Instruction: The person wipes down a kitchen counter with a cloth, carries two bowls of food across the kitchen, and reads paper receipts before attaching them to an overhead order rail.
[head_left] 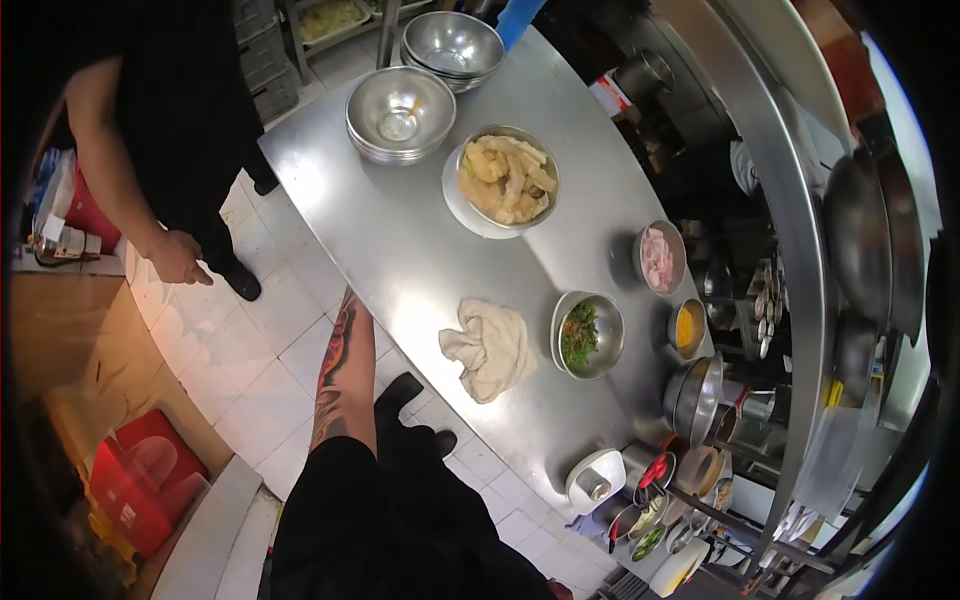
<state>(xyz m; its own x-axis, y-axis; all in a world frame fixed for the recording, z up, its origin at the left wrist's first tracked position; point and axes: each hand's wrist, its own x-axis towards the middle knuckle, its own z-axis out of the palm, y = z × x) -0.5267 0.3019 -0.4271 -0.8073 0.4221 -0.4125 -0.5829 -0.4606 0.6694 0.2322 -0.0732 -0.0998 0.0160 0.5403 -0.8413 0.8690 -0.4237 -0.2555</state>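
My tattooed left forearm (345, 370) reaches forward beside the steel table (400, 250); its hand is hidden below the table edge. My right hand does not show. Nearest to the left arm on the tabletop lies a crumpled beige cloth (488, 350). To its right stands a metal bowl (612, 338) with chopped green herbs (579, 338). Farther back, a steel bowl of pale yellow, fried-looking pieces (508, 178) rests on a white plate (455, 208). A bowl of pale pink sliced meat (657, 258) and a small bowl of yellow food (685, 327) sit along the right edge.
Stacked steel bowls (400, 112) stand at the far left corner, with another stack (453, 45) behind. A co-worker's hand (178, 258) hangs at the left. Near right, a white lidded container (596, 482) sits by several ingredient tubs. A steel shelf (790, 200) runs along the right.
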